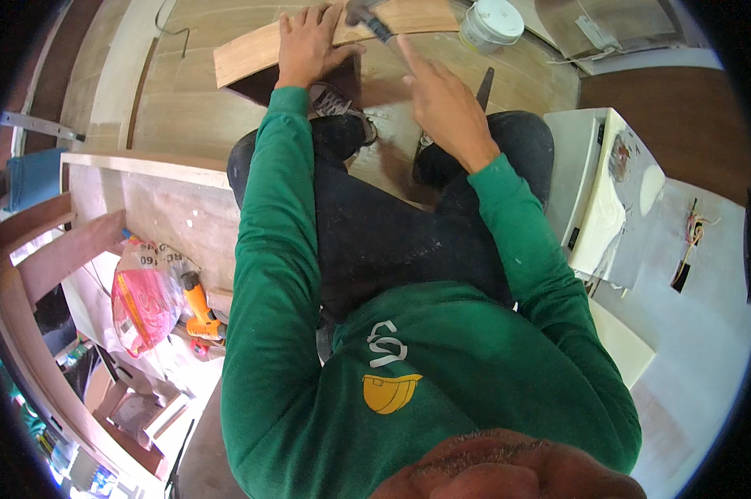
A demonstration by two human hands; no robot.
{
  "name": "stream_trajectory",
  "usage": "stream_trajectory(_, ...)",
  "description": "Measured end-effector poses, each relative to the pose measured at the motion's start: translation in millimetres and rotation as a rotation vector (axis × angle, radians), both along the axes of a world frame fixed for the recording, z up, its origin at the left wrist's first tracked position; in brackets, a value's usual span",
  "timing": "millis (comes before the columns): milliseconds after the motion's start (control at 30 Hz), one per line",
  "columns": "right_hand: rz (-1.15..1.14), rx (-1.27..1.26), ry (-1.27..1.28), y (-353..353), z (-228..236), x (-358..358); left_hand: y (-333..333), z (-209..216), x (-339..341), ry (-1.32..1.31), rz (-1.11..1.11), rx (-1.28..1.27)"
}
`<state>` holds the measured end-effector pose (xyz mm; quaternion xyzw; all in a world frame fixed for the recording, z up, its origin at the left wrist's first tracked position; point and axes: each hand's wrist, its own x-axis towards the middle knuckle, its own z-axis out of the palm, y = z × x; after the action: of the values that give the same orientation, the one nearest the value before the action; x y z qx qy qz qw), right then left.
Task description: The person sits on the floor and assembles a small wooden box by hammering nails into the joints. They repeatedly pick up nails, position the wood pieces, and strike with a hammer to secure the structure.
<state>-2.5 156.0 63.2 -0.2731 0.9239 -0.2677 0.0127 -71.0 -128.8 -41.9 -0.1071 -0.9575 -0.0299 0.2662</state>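
Observation:
My left hand (307, 48) rests with its fingers apart on the pale top face of a wooden board (246, 56). The board lies across the upper middle of the view, and a dark side or gap shows beneath it. In my right hand (450, 104) is a hammer (379, 28), gripped by its handle. Its dark head, slightly blurred, hangs over the board a little to the right of my left hand. No nail can be made out under it.
Beyond the board stands a white bucket (490, 25). At left, an orange cordless drill (199, 306) lies beside a red and clear plastic bag (142, 295) near wooden framing (76, 241). To the right are a putty-smeared white box (595, 191) and loose wires (693, 229).

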Motion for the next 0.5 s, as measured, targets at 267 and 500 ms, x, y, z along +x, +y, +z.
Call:
stream_trajectory(267, 0.027, 0.110, -0.017, 1, -2, -6, 7, 0, -1, -0.042, 0.015, 0.028)
stream_trajectory(500, 0.000, 0.169, -0.070, -5, -13, -1, 0, -2, 7, -0.065, 0.010, 0.088)
